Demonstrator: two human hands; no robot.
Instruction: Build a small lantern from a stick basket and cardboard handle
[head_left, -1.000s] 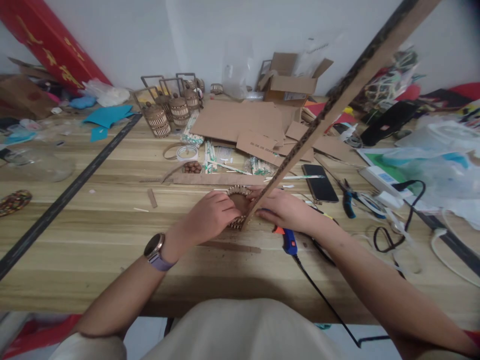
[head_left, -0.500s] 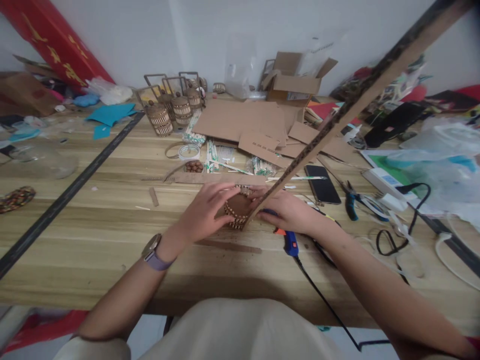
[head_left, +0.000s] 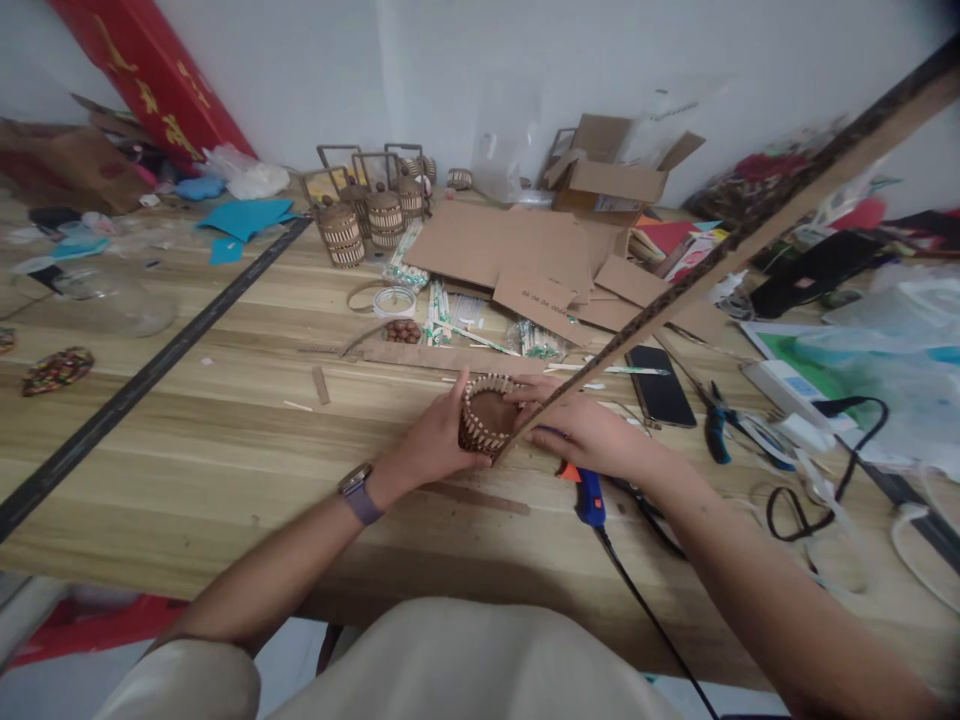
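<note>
A small round brown container [head_left: 491, 410], its rim ringed with pale short sticks, stands on the table between my hands. My left hand [head_left: 439, 435] curls round its left side, thumb low at the front. At its right side my right hand [head_left: 574, 425] bends its fingers onto the rim and a long corrugated cardboard strip [head_left: 637, 325]. The strip rises steeply to the upper right from the container's front. Beneath my right palm a blue glue gun [head_left: 590, 497] with an orange trigger shows in part; whether my hand touches it I cannot tell.
Finished-looking lidded baskets with handles [head_left: 345, 235] stand at the back left. Flat cardboard [head_left: 491, 245], tape [head_left: 394, 302] and brown beads [head_left: 403, 331] lie behind the container. A phone [head_left: 660, 386], pliers [head_left: 716, 425] and cables [head_left: 787, 520] are at right. A black strip [head_left: 161, 360] crosses the left.
My left hand has gone from spread over the container's rim to wrapped round its left side. The container's opening shows more fully. The whole view has shifted slightly.
</note>
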